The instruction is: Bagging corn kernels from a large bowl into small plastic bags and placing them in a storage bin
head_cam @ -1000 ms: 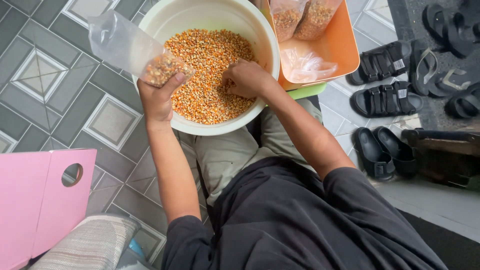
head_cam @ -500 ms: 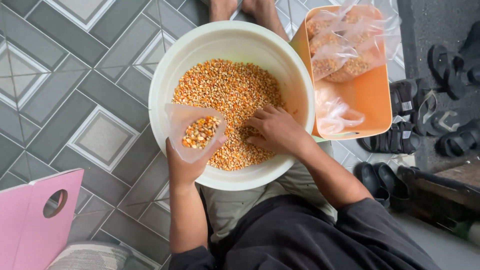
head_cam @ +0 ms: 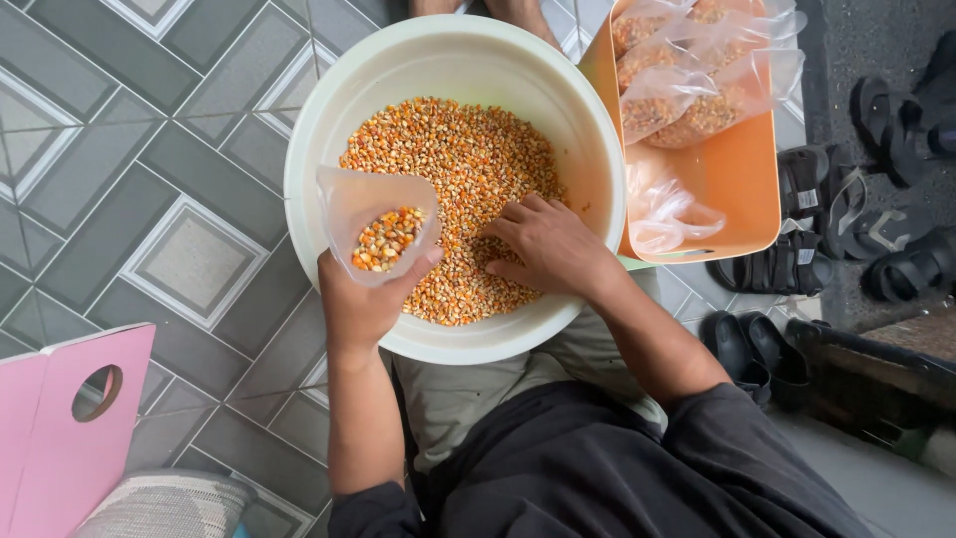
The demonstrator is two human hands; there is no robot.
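head view: I'm looking straight down at both hands over a bowl on a tiled floor.
bowl: big cream plastic bowl (head_cam: pixel 304 159), round, sits between the knees, holds a heap of corn kernels (head_cam: pixel 448 159) in orange and yellow, piled toward the near side.
left hand: left hand (head_cam: pixel 363 299) is closed around the bottom of a small clear bag (head_cam: pixel 373 214), thumb up against its side. I read it as a firm hold, fingers wrapped, not loose.
bag: mouth is open and points up and away, tilted a bit left. A small lot of kernels lies in its bottom. It hangs over the bowl's near-left part, just inside the rim.
right hand: right hand (head_cam: pixel 553 244) lies palm down on the kernels, fingers curled and spread loosely, tips dug into the heap. Partly closed. I cannot tell if it has kernels scooped under the palm.
gap: the two hands are near each other, not touching. Bag is just left of the right fingertips.
tray: orange tray (head_cam: pixel 737 189) touches the bowl's right rim. Filled clear bags (head_cam: pixel 687 80) of kernels lie at its far end, an empty-looking crumpled one (head_cam: pixel 662 209) nearer me.
floor: grey tiles (head_cam: pixel 149 179) with a square pattern.
sandals: several black sandals (head_cam: pixel 846 219) right of the tray.
board: pink board (head_cam: pixel 70 438) with a round hole at lower left, next to a grey striped cushion (head_cam: pixel 164 508).
clothes: dark shirt, pale shorts under the bowl's near rim.
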